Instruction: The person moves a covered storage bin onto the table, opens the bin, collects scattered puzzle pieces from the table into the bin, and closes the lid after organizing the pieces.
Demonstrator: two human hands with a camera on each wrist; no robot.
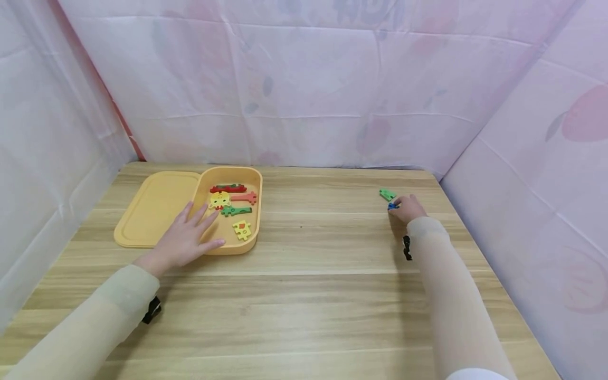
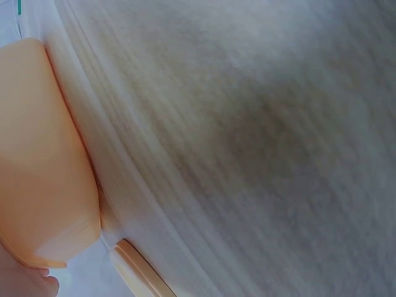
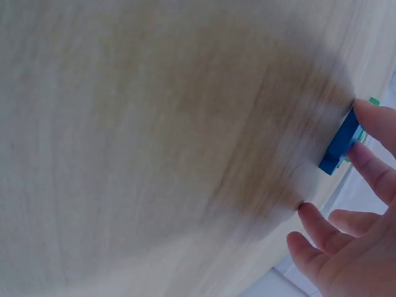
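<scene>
My left hand [image 1: 187,240] lies flat with straight fingers on the near rim of a yellow tray [image 1: 253,211], fingertips reaching inside. The tray holds several flat puzzle pieces: a red one [image 1: 228,188], a yellow face [image 1: 219,200], an orange one [image 1: 245,198], a green one [image 1: 236,211] and a yellow one [image 1: 242,229]. My right hand [image 1: 407,208] is far right on the table, pinching a small blue piece [image 3: 340,143] between fingertips. A green piece [image 1: 387,194] lies just beyond it. In the left wrist view only the tray's outer wall [image 2: 37,167] shows.
The tray's lid [image 1: 154,208] lies open flat to the left of the tray. The wooden table [image 1: 313,274] is enclosed by pale cloth walls on the left, back and right. The right table edge runs close to my right hand.
</scene>
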